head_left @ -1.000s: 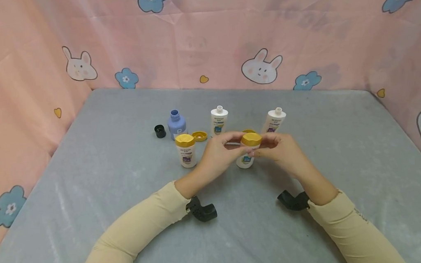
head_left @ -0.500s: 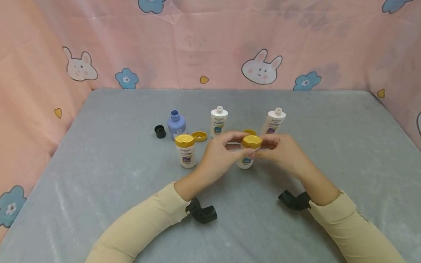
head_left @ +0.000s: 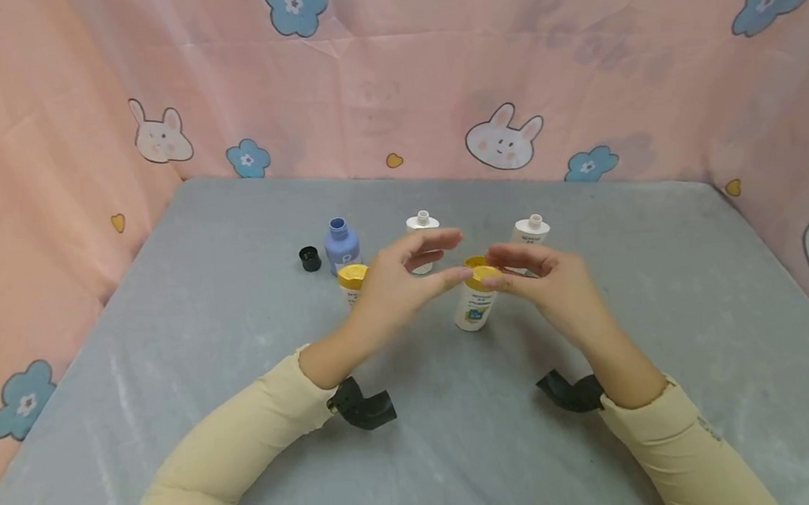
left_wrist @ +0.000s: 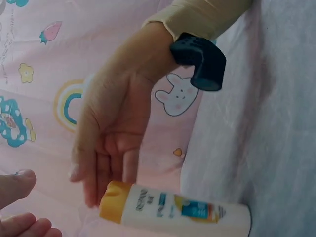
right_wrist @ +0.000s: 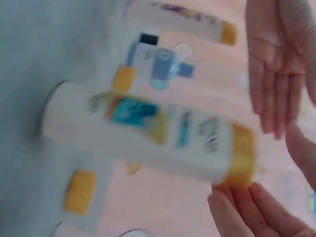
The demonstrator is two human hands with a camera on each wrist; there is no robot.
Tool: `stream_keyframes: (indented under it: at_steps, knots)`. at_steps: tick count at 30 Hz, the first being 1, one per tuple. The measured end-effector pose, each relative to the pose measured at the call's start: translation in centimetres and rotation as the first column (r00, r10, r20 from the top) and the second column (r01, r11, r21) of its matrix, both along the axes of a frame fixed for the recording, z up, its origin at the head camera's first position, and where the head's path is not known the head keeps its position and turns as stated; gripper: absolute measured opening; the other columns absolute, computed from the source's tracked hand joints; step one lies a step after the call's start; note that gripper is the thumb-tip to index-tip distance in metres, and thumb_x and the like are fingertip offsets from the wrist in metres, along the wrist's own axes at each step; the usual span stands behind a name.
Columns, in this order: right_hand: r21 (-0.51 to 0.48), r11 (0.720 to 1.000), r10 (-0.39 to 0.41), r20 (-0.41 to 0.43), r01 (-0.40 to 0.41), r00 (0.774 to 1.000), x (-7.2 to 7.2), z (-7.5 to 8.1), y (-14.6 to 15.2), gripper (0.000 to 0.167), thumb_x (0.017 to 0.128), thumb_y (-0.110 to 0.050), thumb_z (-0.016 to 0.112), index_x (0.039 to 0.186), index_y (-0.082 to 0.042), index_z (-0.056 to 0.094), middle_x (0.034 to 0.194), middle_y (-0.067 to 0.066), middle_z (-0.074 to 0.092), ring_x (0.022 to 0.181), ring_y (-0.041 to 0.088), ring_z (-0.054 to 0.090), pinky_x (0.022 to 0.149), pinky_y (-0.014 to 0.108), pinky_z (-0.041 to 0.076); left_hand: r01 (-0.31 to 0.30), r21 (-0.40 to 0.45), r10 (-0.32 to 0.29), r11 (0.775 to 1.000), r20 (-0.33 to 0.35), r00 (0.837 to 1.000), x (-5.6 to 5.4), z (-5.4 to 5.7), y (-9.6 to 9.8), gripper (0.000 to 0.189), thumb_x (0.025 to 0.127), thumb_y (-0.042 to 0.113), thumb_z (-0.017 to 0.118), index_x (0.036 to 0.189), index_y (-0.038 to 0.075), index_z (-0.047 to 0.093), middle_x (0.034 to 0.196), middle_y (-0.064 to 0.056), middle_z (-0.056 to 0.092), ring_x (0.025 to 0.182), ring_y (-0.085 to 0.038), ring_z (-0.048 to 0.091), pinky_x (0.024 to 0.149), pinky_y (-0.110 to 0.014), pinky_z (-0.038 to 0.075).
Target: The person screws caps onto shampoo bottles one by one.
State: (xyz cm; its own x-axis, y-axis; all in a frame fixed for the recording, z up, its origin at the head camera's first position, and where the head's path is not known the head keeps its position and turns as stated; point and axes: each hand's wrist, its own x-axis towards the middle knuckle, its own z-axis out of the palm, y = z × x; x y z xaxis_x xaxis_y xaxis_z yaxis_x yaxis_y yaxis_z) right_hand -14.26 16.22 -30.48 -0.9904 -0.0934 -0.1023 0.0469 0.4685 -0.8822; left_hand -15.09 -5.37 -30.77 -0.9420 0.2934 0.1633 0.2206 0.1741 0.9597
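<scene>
A white bottle with a yellow cap [head_left: 476,310] stands upright on the grey cloth between the two hands. My left hand [head_left: 396,289] is to the left of it, fingers apart and holding nothing; its thumb tip points toward the cap. On the other side my right hand [head_left: 557,284] has its fingertips right at the cap's edge, with the thumb and fingers spread. In the right wrist view, the right thumb shows apart from the capped bottle [right_wrist: 148,133], while the right fingers [right_wrist: 229,215] overlap the cap's lower edge. The left wrist view shows the right hand [left_wrist: 116,111] behind the cap.
Another yellow-capped bottle [head_left: 352,280] stands left, partly hidden by the left hand. Behind are an uncapped blue bottle [head_left: 342,249], a black cap [head_left: 310,258] and uncapped white bottles [head_left: 422,222] [head_left: 533,229]. A loose yellow cap [head_left: 475,261] lies behind the middle bottle.
Both hands held the middle bottle at its cap. Now the left hand has come away to the left, and the right fingers have loosened slightly. The bottle stands in place.
</scene>
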Motion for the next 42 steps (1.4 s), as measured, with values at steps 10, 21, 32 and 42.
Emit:
stream_keyframes:
  at_steps: [10, 21, 32, 42]
  knots:
    - [-0.168, 0.985, 0.031, -0.049, -0.039, 0.998, 0.3, 2.8, -2.9, 0.052, 0.084, -0.035, 0.080, 0.132, -0.020, 0.065, 0.132, -0.003, 0.067, 0.129, 0.010, 0.058, 0.110, 0.035, 0.048, -0.126, 0.042, 0.128, 0.991, -0.054, 0.990, -0.7, 2.2, -4.1, 0.045, 0.087, 0.015, 0.078, 0.130, 0.011, 0.064, 0.133, -0.003, 0.065, 0.126, -0.019, 0.061, 0.105, -0.025, 0.050]
    - [-0.242, 0.958, 0.143, -0.071, -0.156, 0.987, -2.5, 2.9, -8.5, 0.053, 0.086, -0.017, 0.079, 0.135, -0.009, 0.061, 0.136, 0.006, 0.064, 0.128, 0.014, 0.059, 0.108, 0.025, 0.048, -0.307, 0.017, 0.308, 0.951, -0.087, 0.948, -3.1, 0.9, -8.0, 0.049, 0.089, 0.021, 0.076, 0.133, 0.006, 0.061, 0.136, -0.009, 0.063, 0.127, -0.021, 0.059, 0.110, -0.034, 0.047]
    - [-0.186, 0.975, 0.115, -0.028, -0.118, 0.993, -5.2, 1.2, -13.2, 0.060, 0.085, -0.020, 0.080, 0.140, -0.011, 0.057, 0.142, 0.002, 0.060, 0.133, 0.014, 0.055, 0.113, 0.029, 0.043, -0.414, -0.032, 0.412, 0.910, -0.049, 0.910, -4.1, -0.9, -10.4, 0.057, 0.091, 0.026, 0.074, 0.141, 0.007, 0.053, 0.143, -0.009, 0.057, 0.135, -0.021, 0.053, 0.116, -0.033, 0.041]
    - [-0.123, 0.988, 0.104, 0.063, -0.096, 0.993, -6.9, -0.4, -15.0, 0.067, 0.084, -0.022, 0.081, 0.144, -0.014, 0.053, 0.148, 0.002, 0.054, 0.142, 0.022, 0.046, 0.117, 0.037, 0.040, -0.412, -0.200, 0.433, 0.889, 0.074, 0.898, -5.3, -3.0, -12.4, 0.075, 0.092, 0.038, 0.072, 0.152, 0.007, 0.038, 0.156, -0.010, 0.043, 0.145, -0.026, 0.041, 0.121, -0.040, 0.034]
